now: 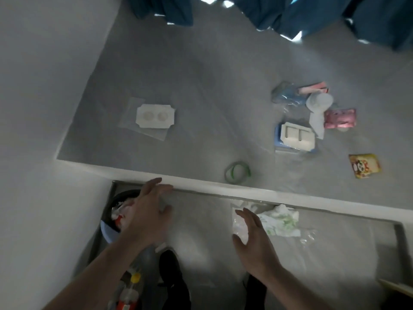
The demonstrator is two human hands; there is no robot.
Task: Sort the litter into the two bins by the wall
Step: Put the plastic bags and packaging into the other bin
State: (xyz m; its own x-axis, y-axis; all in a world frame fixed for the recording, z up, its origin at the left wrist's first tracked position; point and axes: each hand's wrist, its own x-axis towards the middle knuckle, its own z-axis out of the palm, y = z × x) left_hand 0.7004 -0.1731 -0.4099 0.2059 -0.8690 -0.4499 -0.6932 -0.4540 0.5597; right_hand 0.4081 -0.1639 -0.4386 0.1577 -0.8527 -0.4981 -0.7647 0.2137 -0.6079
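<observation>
Grip, left: we see the left hand (147, 218) with fingers spread and holding nothing, hovering over the bin (111, 211) by the wall.
Grip, right: the right hand (252, 233) is flat, fingers straight and apart, nothing clasped; it sits just beside the white plastic bag (240, 222).
Bins: one dark-rimmed bin at the left wall already holds crumpled white and red litter. A second container (129, 291) shows at the bottom edge with a bottle in it; we cannot tell for sure that it is the other bin.
Litter near hands: white plastic bag and a crumpled white-and-green wrapper (281, 220) lie below the white ledge (223, 189), touching each other.
Litter further off: on the grey floor (201, 86) we note a white tray (155, 116), a green band (237, 172), a yellow packet (364, 165), a pink packet (339, 118), a white tray on blue card (297, 136), a cup (319, 101) and blue film (285, 95).
Progress: we judge the sort partly done; some pieces binned, most still out.
Next, as a guess: the bag by the right hand.
</observation>
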